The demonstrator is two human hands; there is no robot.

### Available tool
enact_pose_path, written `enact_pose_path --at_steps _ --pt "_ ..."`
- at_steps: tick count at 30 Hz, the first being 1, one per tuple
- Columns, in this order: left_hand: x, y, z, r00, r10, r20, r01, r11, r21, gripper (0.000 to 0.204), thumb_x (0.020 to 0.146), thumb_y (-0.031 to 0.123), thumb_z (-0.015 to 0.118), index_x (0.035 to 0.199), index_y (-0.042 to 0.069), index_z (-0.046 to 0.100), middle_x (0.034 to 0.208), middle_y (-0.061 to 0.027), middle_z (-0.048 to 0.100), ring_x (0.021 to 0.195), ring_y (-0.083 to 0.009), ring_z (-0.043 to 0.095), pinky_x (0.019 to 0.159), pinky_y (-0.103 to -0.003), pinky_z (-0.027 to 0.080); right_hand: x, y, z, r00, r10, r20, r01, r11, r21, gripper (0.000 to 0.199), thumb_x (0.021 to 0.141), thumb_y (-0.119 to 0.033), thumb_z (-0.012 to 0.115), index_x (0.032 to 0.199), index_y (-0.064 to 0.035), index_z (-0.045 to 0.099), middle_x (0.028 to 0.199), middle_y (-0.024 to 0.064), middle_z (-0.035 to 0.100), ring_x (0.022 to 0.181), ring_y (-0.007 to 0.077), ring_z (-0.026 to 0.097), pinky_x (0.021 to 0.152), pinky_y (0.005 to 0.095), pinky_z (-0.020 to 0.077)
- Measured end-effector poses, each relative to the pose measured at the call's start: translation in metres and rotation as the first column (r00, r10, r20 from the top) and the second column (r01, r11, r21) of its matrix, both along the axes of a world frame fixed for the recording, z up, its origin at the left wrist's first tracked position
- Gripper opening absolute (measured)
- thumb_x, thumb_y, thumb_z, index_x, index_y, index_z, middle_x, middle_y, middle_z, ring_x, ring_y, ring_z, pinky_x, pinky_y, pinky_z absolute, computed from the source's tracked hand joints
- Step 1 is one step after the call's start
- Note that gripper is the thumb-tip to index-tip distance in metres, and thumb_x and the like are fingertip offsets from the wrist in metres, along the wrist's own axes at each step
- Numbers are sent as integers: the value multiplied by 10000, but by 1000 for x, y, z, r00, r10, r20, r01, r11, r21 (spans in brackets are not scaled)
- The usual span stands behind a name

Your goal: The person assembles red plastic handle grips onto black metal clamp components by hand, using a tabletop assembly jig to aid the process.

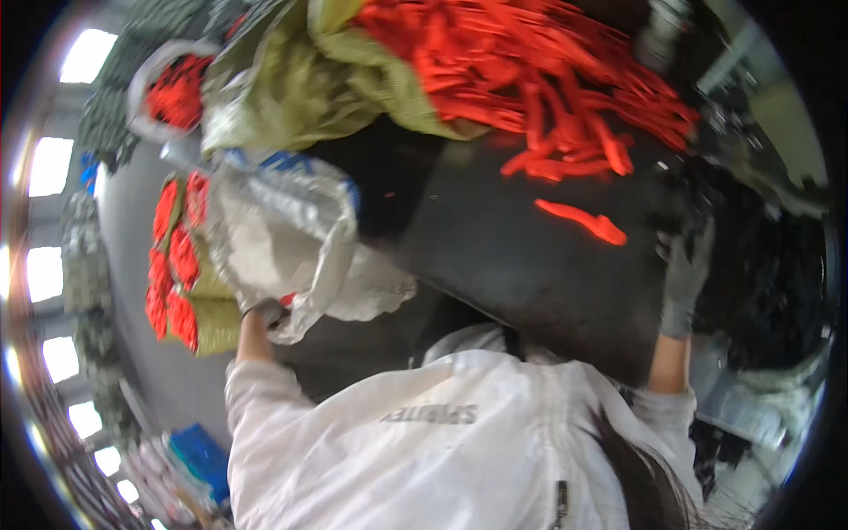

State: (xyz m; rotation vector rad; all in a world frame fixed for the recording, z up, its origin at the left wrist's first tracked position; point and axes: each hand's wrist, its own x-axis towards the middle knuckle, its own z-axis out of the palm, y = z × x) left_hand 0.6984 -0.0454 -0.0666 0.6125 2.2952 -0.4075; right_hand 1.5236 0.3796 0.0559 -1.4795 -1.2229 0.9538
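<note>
My left hand, in a grey glove, is closed at the mouth of a white woven sack with blue print. A small red bit shows beside its fingers; how it is held is hard to make out. Far to the right, my gloved right hand reaches forward with its fingers apart, holding nothing, beside dark machinery. A single long, narrow red piece, seemingly soft fabric, lies on the dark table left of that hand. Beyond it spreads a large heap of similar red pieces.
The heap spills from a yellow-green woven sack at the far side. Bundled red pieces rest on another green sack at left. A white sack with red contents stands behind. A blue object is at lower left.
</note>
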Motion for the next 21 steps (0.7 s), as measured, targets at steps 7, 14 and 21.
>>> enact_pose_path --at_steps 7,14,21 --pt "198 239 142 885 -251 -392 465 481 743 309 999 257 670 1147 -10 620 828 -193 631 716 -325 599 670 -429 486 11 7 -12 997 18 78 -27 993 115 724 969 59 478 1632 -107 240 1243 169 609 791 179 732 648 305 585" --pt "534 416 208 367 -791 489 -223 436 872 423 1090 226 533 1442 -7 508 1321 -119 665 1020 -122 636 888 -326 573 20 -12 24 971 -30 -238 15 998 -65 741 955 68 482 1631 -140 261 1111 111 643 781 137 688 639 284 566" --pt "610 510 181 515 -793 324 73 417 906 399 1037 414 526 1085 54 691 957 -38 618 886 -196 536 858 -387 480 67 -47 97 994 106 22 -106 915 389 472 932 -30 576 1403 -63 587 1261 136 668 835 194 688 680 322 556"
